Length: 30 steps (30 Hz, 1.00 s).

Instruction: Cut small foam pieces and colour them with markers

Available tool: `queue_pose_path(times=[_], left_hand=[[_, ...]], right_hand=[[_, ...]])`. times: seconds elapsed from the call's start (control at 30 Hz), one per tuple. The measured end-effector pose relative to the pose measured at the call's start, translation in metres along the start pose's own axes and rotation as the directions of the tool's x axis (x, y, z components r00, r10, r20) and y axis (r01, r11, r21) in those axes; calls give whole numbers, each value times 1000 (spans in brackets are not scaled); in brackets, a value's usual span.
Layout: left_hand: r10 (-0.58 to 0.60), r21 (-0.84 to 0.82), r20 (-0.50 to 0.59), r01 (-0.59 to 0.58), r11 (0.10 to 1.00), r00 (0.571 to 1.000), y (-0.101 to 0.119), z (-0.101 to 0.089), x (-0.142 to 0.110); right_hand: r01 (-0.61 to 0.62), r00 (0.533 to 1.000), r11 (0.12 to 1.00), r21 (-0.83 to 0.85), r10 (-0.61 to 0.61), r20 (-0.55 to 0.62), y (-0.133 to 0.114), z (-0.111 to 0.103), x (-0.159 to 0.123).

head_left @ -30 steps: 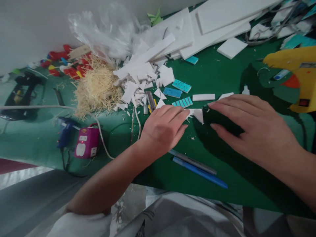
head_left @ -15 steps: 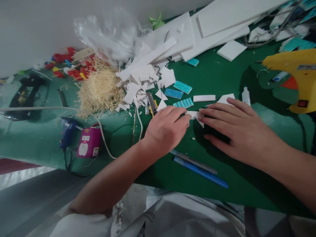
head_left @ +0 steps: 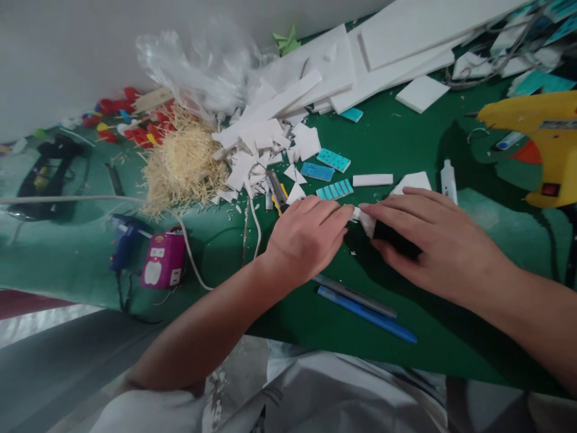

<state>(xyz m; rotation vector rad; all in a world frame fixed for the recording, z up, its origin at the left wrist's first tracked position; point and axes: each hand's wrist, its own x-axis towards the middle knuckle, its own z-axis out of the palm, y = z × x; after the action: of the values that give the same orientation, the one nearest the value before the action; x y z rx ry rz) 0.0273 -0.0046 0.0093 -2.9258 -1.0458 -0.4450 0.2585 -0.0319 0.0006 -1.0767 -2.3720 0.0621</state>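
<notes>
My left hand [head_left: 306, 234] is closed, palm down, its fingertips pressed on a small white foam piece [head_left: 366, 222] over the green table. From the other side, my right hand [head_left: 428, 234] grips the same piece between its fingers and thumb; part of the piece is hidden by the fingers. Just beyond the hands lie a white foam strip [head_left: 372, 180], a teal striped piece [head_left: 335, 189], a plain blue piece [head_left: 317, 171] and a dotted teal piece [head_left: 333, 159]. A utility knife [head_left: 276, 187] rests beside my left hand. A blue pen [head_left: 367, 314] and a grey pen [head_left: 356, 294] lie nearer my body.
A yellow glue gun [head_left: 550, 132] stands at the right, near a small white tube [head_left: 448, 180]. White foam scraps [head_left: 256, 150], a toothpick heap [head_left: 184, 159] and foam sheets [head_left: 415, 36] spread across the back. At left are a purple power adapter [head_left: 162, 260], a blue glue gun [head_left: 126, 240] and cords.
My two hands have come closer together, the right moving slightly left and the left slightly right. The white piece between them now shows less of its length and looks tilted.
</notes>
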Motion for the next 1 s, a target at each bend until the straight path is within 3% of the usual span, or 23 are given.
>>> queue_pose_path(times=[0.53, 0.67, 0.77, 0.87, 0.93, 1.0], left_hand=[[29, -51, -61, -32, 998, 998, 2, -1, -2], [24, -3, -108, -25, 1000, 994, -2, -10, -3], [-197, 113, -154, 215, 970, 968, -10, -22, -6], [-496, 231, -74, 498, 836, 865, -19, -31, -12], [-579, 285, 0, 555, 782, 815, -22, -34, -15], [-587, 298, 58, 547, 782, 807, -24, -35, -17]], right_hand=[[37, 999, 994, -103, -36, 10, 1, -1, -3], [25, 999, 995, -96, -27, -18, 2, -6, -3], [-56, 992, 985, -166, 36, -120, 0, -15, -2], [-265, 950, 940, -216, 216, -226, -4, -25, -3], [-340, 927, 919, -198, 292, -235, -4, -30, -5], [-252, 959, 937, -243, 207, -194, -1, -34, -7]])
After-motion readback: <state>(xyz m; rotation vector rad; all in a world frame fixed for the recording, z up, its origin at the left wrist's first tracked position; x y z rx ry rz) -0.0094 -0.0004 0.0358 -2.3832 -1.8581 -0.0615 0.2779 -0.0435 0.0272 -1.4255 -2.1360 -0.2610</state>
